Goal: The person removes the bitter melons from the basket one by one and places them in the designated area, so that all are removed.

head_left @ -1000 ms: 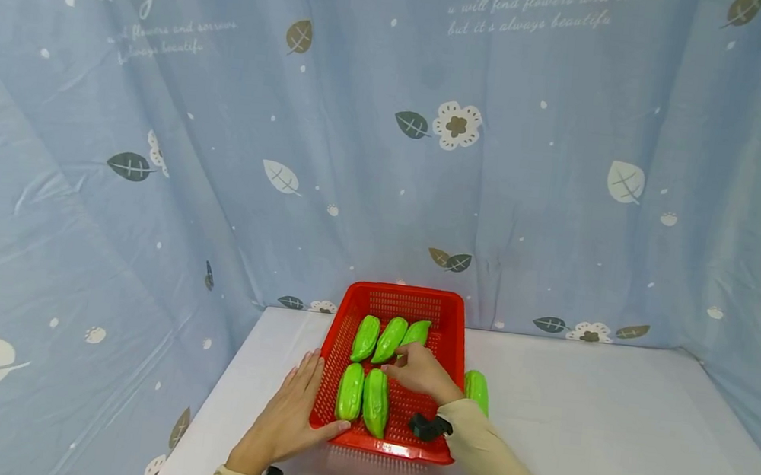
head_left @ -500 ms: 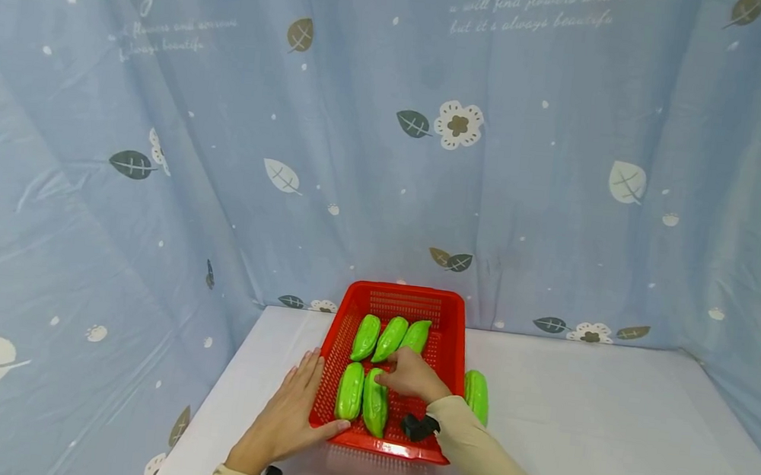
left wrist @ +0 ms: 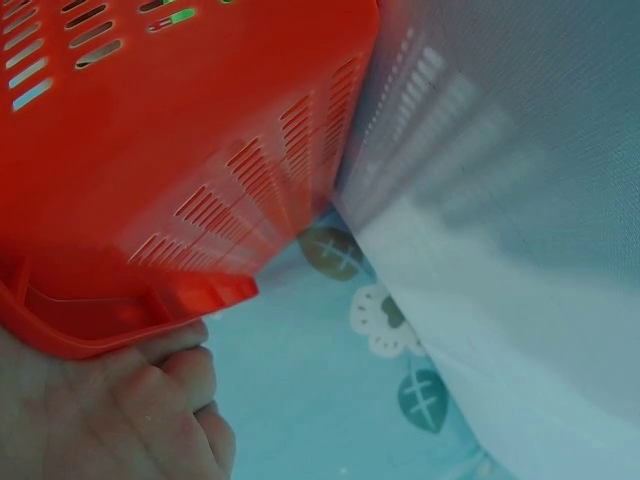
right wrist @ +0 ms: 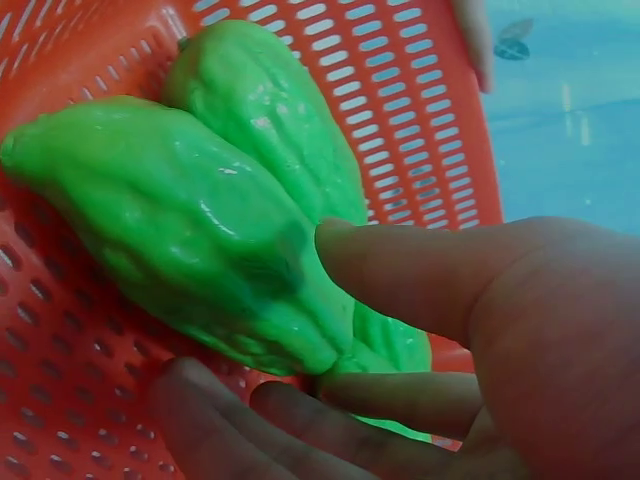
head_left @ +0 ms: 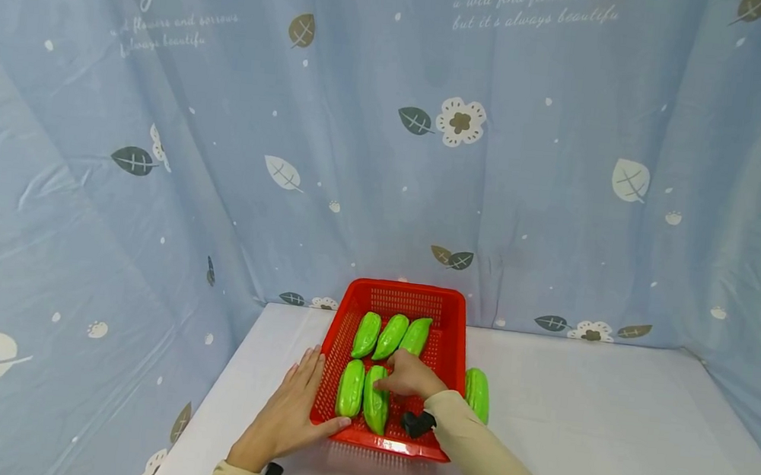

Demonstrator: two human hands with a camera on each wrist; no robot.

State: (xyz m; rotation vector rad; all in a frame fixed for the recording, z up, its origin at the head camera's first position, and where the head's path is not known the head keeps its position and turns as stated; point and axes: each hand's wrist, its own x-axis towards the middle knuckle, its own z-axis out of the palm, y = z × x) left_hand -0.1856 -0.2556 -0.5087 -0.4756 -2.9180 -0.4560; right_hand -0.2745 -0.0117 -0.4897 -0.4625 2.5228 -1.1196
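Inside the red basket [head_left: 433, 365] lie several green ridged bitter melons, three in the far row and two in the near row. My right hand [head_left: 414, 376] reaches into the basket from the right. It holds the far end of the near row's right bitter melon [head_left: 375, 409], thumb on one side and fingers curled at the other, as the right wrist view shows. Beside it lies the near row's left bitter melon [head_left: 350, 389]. My left hand [head_left: 295, 409] rests with fingers extended on the basket's near-left rim, its thumb at the front edge.
Another bitter melon [head_left: 477, 394] lies on the white table [head_left: 583, 418], just outside the basket's right wall. A blue patterned curtain [head_left: 361, 151] hangs behind and to the left.
My right hand has moved slightly left and nearer, from beside the near row's right bitter melon onto its far end. The left hand stays on the rim.
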